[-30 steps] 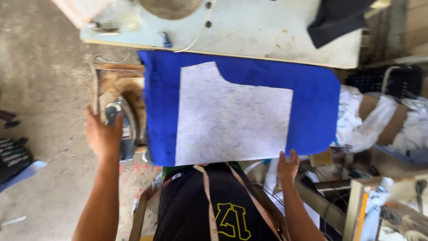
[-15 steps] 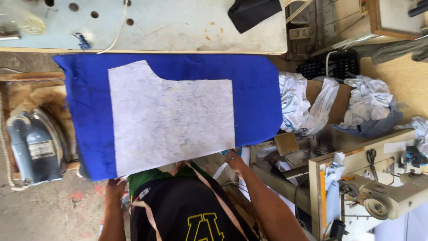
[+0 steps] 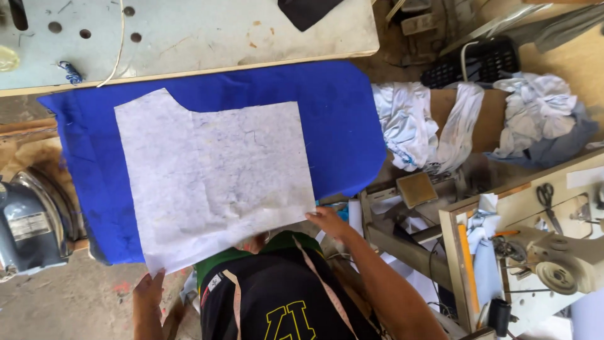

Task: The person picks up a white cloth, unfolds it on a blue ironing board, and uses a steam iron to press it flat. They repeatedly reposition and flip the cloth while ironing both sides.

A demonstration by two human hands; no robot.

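A white paper pattern piece (image 3: 214, 179), cut with a curved notch at its upper left corner, lies flat on a bright blue fabric (image 3: 340, 119) spread over the worktop. The left hand (image 3: 150, 289) sits at the pattern's lower left corner, its fingers touching the paper edge; whether they pinch it cannot be told. The right hand (image 3: 327, 220) rests at the lower right corner, fingers laid on the paper's edge, loosely curled. The two hands are well apart, one at each near corner.

Beyond the blue fabric lies a pale, worn table top (image 3: 189, 34) with holes and a dark cloth scrap (image 3: 308, 9). A grey iron (image 3: 31, 220) sits to the left. To the right are crumpled white cloths (image 3: 409, 126), a sewing machine (image 3: 560, 258) and scissors (image 3: 548, 198).
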